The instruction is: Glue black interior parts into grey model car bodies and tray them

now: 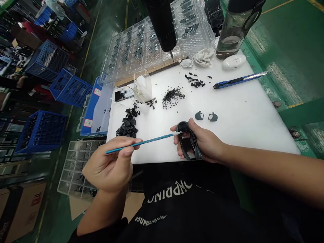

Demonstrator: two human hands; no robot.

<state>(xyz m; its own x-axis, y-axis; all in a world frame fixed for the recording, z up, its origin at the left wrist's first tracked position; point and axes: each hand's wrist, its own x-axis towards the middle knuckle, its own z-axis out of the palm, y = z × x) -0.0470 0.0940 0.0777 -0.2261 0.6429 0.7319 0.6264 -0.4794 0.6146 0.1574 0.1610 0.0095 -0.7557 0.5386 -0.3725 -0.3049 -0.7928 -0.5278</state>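
My left hand (110,162) pinches a thin blue brush (152,139) between thumb and fingers. The brush's pale tip reaches the upper part of a dark grey curved plastic housing (187,143) with a window-like opening. Held around that housing, near the table's front edge, is my right hand (205,140). I cannot tell whether the tip presses on the surface or only hovers at it. Just beyond the right hand, two small grey curved parts (213,116) lie flat on the white table (243,118).
A black powered driver (163,27) hangs over the table. Around it are tiny black screws (173,97), black plastic pieces (128,125), a clear box (143,86), a blue utility knife (239,80), a water bottle (233,32) and a compartment tray (126,50).
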